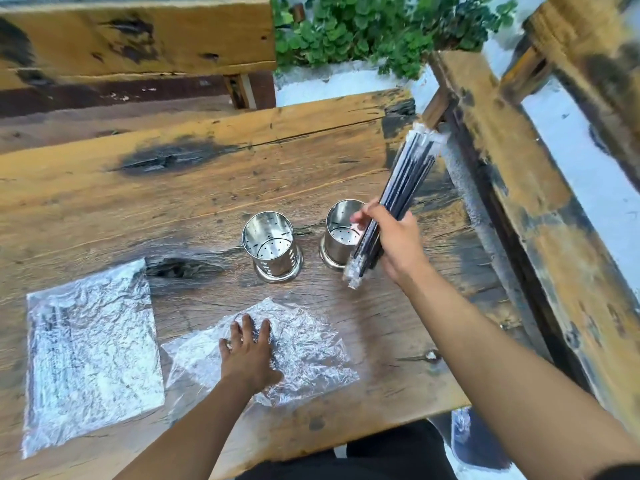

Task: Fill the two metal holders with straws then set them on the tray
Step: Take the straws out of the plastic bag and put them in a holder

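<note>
Two shiny perforated metal holders stand upright and empty on the wooden table: the left holder and the right holder. My right hand grips a bundle of black straws in clear wrappers, held slanted just right of and partly over the right holder. My left hand lies flat, fingers spread, on a crumpled clear plastic bag at the table's near edge. No tray can be made out.
A second flat plastic bag with dark contents lies at the left. A wooden bench back is beyond the table, a wooden rail runs along the right, and green plants sit behind.
</note>
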The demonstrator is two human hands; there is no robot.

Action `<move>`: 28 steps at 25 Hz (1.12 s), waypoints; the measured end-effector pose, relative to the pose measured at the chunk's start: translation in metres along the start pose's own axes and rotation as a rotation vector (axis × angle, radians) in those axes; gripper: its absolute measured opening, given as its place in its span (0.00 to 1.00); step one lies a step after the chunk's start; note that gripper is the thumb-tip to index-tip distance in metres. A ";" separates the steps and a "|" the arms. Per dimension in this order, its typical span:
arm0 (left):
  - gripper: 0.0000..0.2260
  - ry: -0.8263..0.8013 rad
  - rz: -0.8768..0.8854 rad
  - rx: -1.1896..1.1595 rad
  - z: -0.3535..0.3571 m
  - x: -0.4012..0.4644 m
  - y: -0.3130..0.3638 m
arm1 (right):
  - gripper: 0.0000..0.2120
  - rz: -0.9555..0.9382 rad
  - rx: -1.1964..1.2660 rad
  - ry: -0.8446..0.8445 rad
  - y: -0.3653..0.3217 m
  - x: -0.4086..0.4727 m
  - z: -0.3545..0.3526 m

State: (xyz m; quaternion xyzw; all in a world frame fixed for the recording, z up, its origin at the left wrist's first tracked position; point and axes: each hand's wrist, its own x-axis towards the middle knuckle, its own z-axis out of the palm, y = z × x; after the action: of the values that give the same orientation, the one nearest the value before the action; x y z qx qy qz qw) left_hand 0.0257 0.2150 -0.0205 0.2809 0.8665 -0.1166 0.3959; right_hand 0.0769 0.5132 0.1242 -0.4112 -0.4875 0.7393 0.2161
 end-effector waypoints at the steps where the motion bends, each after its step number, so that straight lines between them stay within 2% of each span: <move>1: 0.53 -0.003 -0.008 -0.007 0.000 0.001 0.000 | 0.05 -0.018 0.057 0.047 -0.009 0.011 0.002; 4: 0.54 0.003 -0.021 -0.029 -0.001 0.007 0.002 | 0.03 -0.056 0.145 0.145 -0.027 0.044 0.004; 8: 0.55 0.023 -0.026 -0.042 0.002 0.011 0.002 | 0.19 -0.031 0.100 0.224 -0.023 0.073 0.007; 10: 0.56 0.043 -0.025 -0.047 0.004 0.012 0.001 | 0.23 0.012 0.018 0.236 -0.009 0.082 0.009; 14: 0.56 0.056 -0.027 -0.062 0.007 0.012 -0.001 | 0.12 0.065 -0.041 0.249 0.018 0.085 0.006; 17: 0.55 0.062 -0.026 -0.072 0.007 0.012 -0.001 | 0.10 0.028 -0.052 0.225 0.035 0.083 0.004; 20: 0.55 0.060 -0.030 -0.074 0.007 0.012 0.000 | 0.11 -0.005 -0.221 0.167 0.054 0.076 0.000; 23: 0.55 0.054 -0.036 -0.072 0.007 0.011 0.000 | 0.19 -0.028 -0.354 0.091 0.069 0.069 -0.006; 28: 0.56 0.059 -0.036 -0.074 0.006 0.011 0.002 | 0.29 0.003 -0.404 0.055 0.072 0.066 -0.015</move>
State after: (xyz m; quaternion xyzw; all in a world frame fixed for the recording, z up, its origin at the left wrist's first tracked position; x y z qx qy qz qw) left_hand 0.0247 0.2184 -0.0322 0.2537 0.8865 -0.0831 0.3779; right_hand 0.0575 0.5377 0.0303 -0.4669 -0.6193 0.6153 0.1409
